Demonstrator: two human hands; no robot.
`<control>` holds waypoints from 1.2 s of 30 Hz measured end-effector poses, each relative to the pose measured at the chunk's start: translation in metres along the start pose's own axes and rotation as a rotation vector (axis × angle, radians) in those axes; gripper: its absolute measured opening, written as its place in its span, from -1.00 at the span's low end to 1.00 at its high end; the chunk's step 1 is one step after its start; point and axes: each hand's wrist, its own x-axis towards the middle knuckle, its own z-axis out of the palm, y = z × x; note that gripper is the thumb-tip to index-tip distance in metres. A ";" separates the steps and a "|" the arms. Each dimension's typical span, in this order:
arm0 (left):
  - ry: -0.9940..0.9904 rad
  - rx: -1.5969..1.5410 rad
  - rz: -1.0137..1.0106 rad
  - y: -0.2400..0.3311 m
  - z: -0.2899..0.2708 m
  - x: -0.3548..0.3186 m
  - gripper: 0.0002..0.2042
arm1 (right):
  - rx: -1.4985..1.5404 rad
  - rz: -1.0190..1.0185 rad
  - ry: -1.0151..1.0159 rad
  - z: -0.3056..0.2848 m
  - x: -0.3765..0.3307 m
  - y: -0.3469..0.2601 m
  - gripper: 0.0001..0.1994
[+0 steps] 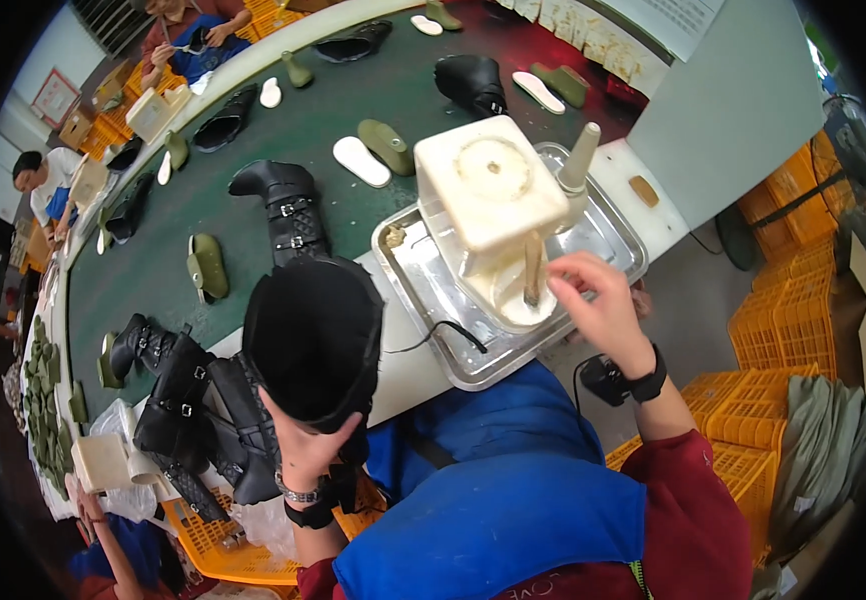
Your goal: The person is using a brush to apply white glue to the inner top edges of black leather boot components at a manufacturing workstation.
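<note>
My left hand (305, 445) grips a tall black boot (378, 300) by its shaft, the wide dark opening turned toward me. My right hand (598, 305) is beside a brush (533, 268) with a wooden handle, fingers loosely curled and parted. Between fingertips and handle there seems to be a small gap. The brush stands in the spout of a white glue dispenser (493, 185), whose lip holds pale glue. Beneath it lies a metal tray (468, 372) with a thin black cord over its rim. Another black buckled boot (293, 205) lies beyond my left hand.
A green conveyor (283, 120) carries black boots, white insoles (361, 162) and olive boot lasts (208, 265). More black boots (178, 395) pile at my left. Orange crates (783, 300) stack at right. Co-workers (53, 190) sit along the far left side; another person's arm (103, 535) shows lower left.
</note>
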 end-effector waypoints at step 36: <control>-0.936 -0.587 -0.441 -0.025 0.025 0.035 -0.19 | -0.105 0.149 0.018 -0.028 0.005 0.044 -0.88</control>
